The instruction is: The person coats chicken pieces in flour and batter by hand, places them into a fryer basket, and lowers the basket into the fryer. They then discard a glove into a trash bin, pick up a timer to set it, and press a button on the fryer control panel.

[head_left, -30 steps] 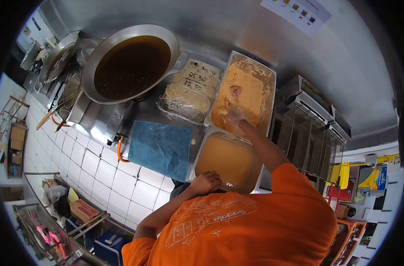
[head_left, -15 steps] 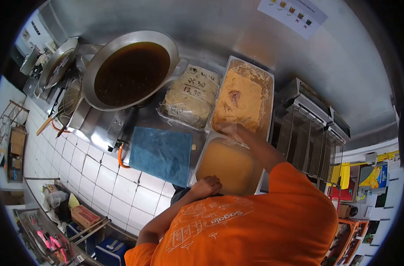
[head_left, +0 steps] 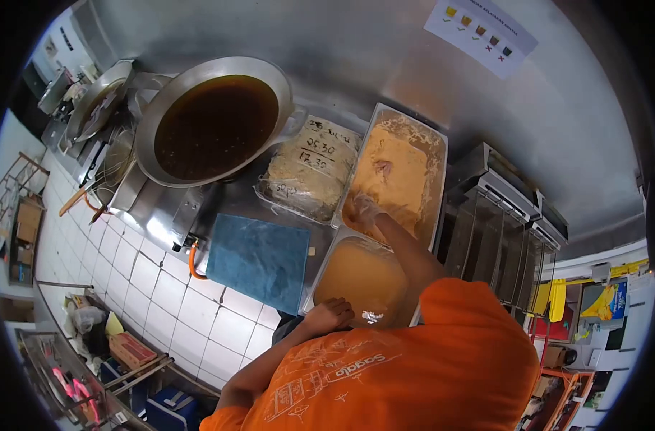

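Note:
Down in the orange-tan breading flour of the upper metal pan (head_left: 442,183) is my right hand (head_left: 369,208), in a clear plastic glove; the flour hides its fingertips. A small pinkish piece (head_left: 383,167) lies partly buried in the flour ahead of that hand. Nearer to me stands a tub (head_left: 314,287) of pale brown liquid (head_left: 363,276). Bare and with curled fingers, my left hand (head_left: 329,316) lies over the near left corner of this tub, closed at its rim.
A big wok (head_left: 284,86) of dark oil stands left on the steel counter. Beside it are a plastic-wrapped package (head_left: 313,169) with handwriting and a blue cloth (head_left: 259,255) at the counter's edge. Wire racks (head_left: 485,223) stand to the right of the pans.
My right hand has moved from the near edge of the flour pan deeper into the flour. My left hand stays at the tub's corner, and the whole view has shifted slightly.

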{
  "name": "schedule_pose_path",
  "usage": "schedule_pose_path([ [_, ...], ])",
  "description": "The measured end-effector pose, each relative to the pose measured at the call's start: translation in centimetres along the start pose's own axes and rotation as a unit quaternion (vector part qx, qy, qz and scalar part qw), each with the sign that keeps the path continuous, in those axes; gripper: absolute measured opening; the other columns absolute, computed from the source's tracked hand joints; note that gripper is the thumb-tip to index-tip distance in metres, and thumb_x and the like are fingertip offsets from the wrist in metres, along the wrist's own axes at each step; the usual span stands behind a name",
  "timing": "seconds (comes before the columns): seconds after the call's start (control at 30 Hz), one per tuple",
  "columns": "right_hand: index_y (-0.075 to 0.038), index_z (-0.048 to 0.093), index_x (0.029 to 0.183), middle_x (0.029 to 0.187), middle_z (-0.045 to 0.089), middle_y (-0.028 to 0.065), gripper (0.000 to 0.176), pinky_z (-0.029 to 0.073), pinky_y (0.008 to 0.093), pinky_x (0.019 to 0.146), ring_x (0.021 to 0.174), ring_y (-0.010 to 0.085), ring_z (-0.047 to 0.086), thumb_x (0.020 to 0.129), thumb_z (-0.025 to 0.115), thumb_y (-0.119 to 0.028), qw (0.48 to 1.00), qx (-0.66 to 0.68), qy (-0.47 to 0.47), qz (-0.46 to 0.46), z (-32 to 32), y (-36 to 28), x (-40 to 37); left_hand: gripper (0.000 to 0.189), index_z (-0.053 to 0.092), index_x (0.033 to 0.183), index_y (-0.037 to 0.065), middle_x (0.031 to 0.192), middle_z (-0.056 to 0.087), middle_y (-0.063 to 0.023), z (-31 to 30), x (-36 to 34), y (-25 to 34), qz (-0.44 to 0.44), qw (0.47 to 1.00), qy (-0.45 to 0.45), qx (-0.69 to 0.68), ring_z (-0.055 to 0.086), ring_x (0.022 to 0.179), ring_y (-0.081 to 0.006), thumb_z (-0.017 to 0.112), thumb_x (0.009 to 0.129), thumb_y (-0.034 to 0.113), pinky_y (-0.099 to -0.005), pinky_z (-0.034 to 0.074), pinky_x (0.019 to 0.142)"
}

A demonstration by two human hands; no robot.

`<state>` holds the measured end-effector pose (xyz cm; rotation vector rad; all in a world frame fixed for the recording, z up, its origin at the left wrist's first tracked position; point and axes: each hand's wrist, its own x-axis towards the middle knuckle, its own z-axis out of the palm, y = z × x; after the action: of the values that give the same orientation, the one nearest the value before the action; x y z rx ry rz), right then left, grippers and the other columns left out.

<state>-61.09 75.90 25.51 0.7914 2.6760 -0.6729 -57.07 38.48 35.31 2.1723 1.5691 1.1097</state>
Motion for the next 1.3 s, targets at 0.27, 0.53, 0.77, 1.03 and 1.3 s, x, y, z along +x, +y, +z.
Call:
schedule_pose_path([
  [0.27,0.005,0.063,0.097,0.098,0.067,0.0244,0.029,0.050,0.0480,0.077,0.090,0.0377,0.065,0.089,0.056,-0.022,0.993,-0.019,-0.111,-0.022,-1.7,-1.0,-5.9,0.009,0.059,0.081,0.008,0.084,0.058,-0.0058,0.9,-0.2,0.3,-0.021,0.999,-0.007,0.026,0.062,0.085,-0.0226,0.065,0.079,0.015,-0.0340,0.053,0.075],
  [0.53,0.005,0.058,0.109,0.100,0.067,0.0241,0.033,0.052,0.0463,0.075,0.091,0.0359,0.065,0.091,0.052,-0.022,0.995,-0.097,0.002,-0.039,-7.1,-3.0,-8.3,0.012,0.063,0.086,0.008,0.086,0.060,-0.0063,0.7,0.0,0.3,-0.038,0.999,-0.017,0.022,0.062,0.084,-0.0255,0.068,0.077,0.014,-0.0362,0.054,0.075],
  [0.77,-0.001,0.050,0.130,0.118,0.063,0.0227,0.044,0.051,0.0438,0.084,0.100,0.0364,0.064,0.091,0.051,-0.021,0.993,-0.093,-0.070,0.015,-6.0,0.9,-13.1,0.011,0.064,0.086,0.008,0.087,0.061,-0.0066,1.2,-0.2,0.0,-0.050,0.998,-0.026,0.015,0.063,0.085,-0.0250,0.067,0.079,0.015,-0.0362,0.054,0.075],
  [1.03,-0.002,0.049,0.136,0.132,0.058,0.0204,0.053,0.047,0.0417,0.093,0.114,0.0335,0.058,0.092,0.056,-0.031,0.975,-0.050,-0.197,0.085,-0.9,7.6,-9.5,0.010,0.060,0.078,0.008,0.081,0.059,-0.0073,0.4,0.8,0.7,-0.063,0.997,-0.037,0.025,0.062,0.083,-0.0251,0.063,0.082,0.017,-0.0369,0.053,0.073],
  [1.3,-0.002,0.048,0.139,0.134,0.055,0.0230,0.072,0.044,0.0408,0.100,0.121,0.0340,0.054,0.084,0.070,-0.043,0.985,0.159,-0.036,0.050,-11.8,9.0,-3.6,0.010,0.060,0.081,0.009,0.083,0.059,-0.0070,0.5,0.8,0.4,-0.069,0.996,-0.035,0.035,0.063,0.082,-0.0245,0.062,0.080,0.019,-0.0363,0.053,0.072],
])
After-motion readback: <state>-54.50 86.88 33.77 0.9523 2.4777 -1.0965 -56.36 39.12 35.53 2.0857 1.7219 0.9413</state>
